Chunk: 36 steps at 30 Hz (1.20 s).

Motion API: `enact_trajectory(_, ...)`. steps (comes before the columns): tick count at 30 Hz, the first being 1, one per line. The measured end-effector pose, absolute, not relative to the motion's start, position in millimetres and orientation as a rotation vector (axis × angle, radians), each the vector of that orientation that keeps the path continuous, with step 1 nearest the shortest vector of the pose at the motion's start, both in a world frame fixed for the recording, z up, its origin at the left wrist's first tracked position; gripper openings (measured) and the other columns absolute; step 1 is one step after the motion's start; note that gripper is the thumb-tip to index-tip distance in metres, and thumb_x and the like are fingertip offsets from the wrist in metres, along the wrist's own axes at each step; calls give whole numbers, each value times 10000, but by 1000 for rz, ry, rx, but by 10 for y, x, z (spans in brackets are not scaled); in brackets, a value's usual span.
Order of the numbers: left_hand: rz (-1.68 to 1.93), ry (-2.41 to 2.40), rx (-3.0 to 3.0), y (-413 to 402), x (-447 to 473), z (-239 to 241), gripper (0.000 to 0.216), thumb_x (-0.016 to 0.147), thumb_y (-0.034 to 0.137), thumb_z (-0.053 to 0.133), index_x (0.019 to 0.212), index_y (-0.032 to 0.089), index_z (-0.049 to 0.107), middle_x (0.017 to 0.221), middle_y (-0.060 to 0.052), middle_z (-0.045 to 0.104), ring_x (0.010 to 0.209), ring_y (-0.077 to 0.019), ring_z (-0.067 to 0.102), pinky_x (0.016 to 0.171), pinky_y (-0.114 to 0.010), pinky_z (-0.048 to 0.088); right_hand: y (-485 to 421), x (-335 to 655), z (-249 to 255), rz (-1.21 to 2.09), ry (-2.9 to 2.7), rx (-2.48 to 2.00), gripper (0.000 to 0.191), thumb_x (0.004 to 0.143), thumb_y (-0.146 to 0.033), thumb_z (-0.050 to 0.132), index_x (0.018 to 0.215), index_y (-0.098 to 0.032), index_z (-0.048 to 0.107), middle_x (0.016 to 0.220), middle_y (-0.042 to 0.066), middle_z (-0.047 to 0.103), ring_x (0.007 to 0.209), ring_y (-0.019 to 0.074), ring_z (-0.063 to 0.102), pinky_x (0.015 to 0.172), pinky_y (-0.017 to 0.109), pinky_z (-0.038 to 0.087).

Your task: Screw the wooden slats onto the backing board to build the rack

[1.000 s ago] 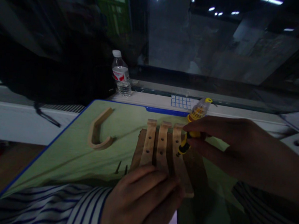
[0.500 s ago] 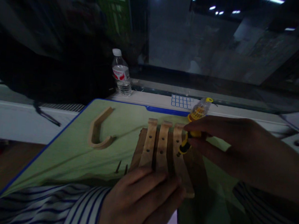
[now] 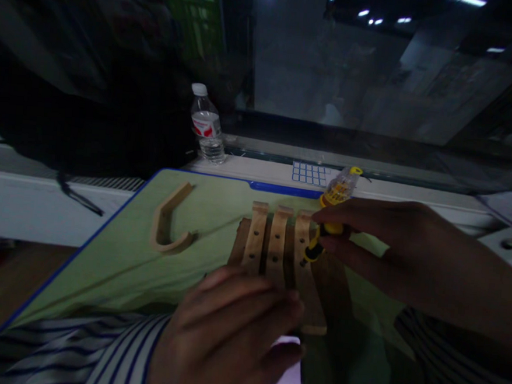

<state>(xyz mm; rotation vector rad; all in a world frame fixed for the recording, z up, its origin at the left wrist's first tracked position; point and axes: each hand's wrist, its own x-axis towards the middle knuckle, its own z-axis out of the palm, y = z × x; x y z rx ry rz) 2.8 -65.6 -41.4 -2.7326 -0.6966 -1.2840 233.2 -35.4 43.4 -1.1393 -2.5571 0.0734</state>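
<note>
My right hand is closed around a short yellow-and-black screwdriver. Its tip points down at the lower hole of the rightmost wooden hook. That hook lies beside a middle wooden hook and a left wooden hook, each with two holes showing, on a dark brown wooden board. My left hand, slightly blurred, hovers over the near ends of the hooks with its fingers stretched out and holding nothing. It hides the lower parts of the left and middle hooks.
A loose curved wooden hook lies on the left of the green, blue-edged table. A lit phone is partly under my left hand. On the sill stand a water bottle and a clear yellow-capped container.
My left hand has lifted from the hooks and shifted slightly left and toward me, now covering the screws seen before. The rightmost hook and the screwdriver tip have shifted slightly left.
</note>
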Motion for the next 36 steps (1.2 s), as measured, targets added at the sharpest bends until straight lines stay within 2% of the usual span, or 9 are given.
enact_trajectory(1, -1355, -758, -2779, -614, 8, -353, 197, 844, 260, 640, 995, 136, 668, 913, -17, 737, 870, -125, 664, 765, -238, 516, -351, 2333, 436, 85, -2558, -1134, 210, 913, -272, 510, 1101, -268, 605, 1029, -38, 710, 857, 124, 668, 744, 253, 488)
enact_trajectory(3, -1396, -1064, -2826, -505, -24, -246, 173, 861, 201, 596, 1017, 166, 662, 914, -5, 728, 826, -109, 663, 733, -217, 518, -342, 2332, 437, 101, -2564, -1123, 224, 912, -258, 509, 1116, -261, 601, 1035, -30, 708, 882, 133, 665, 761, 265, 490)
enact_trajectory(7, -1349, -1533, -3023, -241, 2, -151, 186, 882, 268, 571, 1023, 206, 675, 944, 7, 723, 815, -117, 667, 720, -207, 523, -326, 2317, 444, 84, -2572, -1106, 231, 927, -271, 484, 1122, -237, 604, 1074, 4, 701, 930, 158, 660, 784, 289, 492)
enact_trajectory(11, -1045, -1487, -3378, -11, 140, -158, 232, 859, 286, 581, 1046, 178, 668, 958, -10, 705, 830, -138, 646, 715, -224, 502, -328, 2303, 450, 108, -2602, -1113, 222, 935, -282, 470, 1096, -225, 612, 1045, 10, 699, 920, 162, 654, 776, 298, 491)
enact_trajectory(16, -916, -1373, -3440, 120, 292, -141, 366, 831, 331, 616, 1160, 170, 622, 894, -21, 688, 777, -145, 619, 712, -250, 475, -325, 2313, 433, 111, -2620, -1082, 241, 931, -249, 471, 1118, -230, 620, 1015, 36, 685, 945, 181, 627, 848, 350, 469)
enact_trajectory(19, -910, -1210, -3492, 141, 335, -156, 298, 827, 285, 625, 1099, 164, 644, 870, -11, 680, 772, -139, 604, 715, -242, 455, -310, 2318, 433, 127, -2625, -1078, 249, 927, -230, 479, 1133, -227, 620, 1017, 55, 670, 948, 186, 611, 852, 361, 461)
enact_trajectory(24, -928, -1081, -3591, 155, 344, -209, 158, 828, 234, 629, 954, 144, 658, 821, 2, 673, 748, -127, 599, 695, -223, 439, -299, 2293, 447, 156, -2620, -1060, 211, 936, -253, 463, 1015, -212, 655, 1053, 73, 657, 946, 187, 604, 833, 350, 456)
enact_trajectory(30, -988, -1206, -3536, 106, 353, -175, 227, 834, 290, 635, 1029, 177, 665, 910, -3, 700, 836, -147, 628, 779, -236, 454, -316, 2279, 441, 160, -2600, -1084, 218, 922, -246, 495, 1093, -225, 629, 988, 47, 669, 885, 172, 602, 783, 317, 448)
enact_trajectory(36, -1031, -1323, -3444, 60, 379, -135, 225, 819, 365, 652, 919, 168, 695, 834, -12, 707, 747, -144, 633, 730, -235, 469, -306, 2270, 448, 109, -2598, -1126, 215, 935, -311, 476, 980, -195, 651, 924, 56, 674, 841, 173, 601, 742, 306, 433)
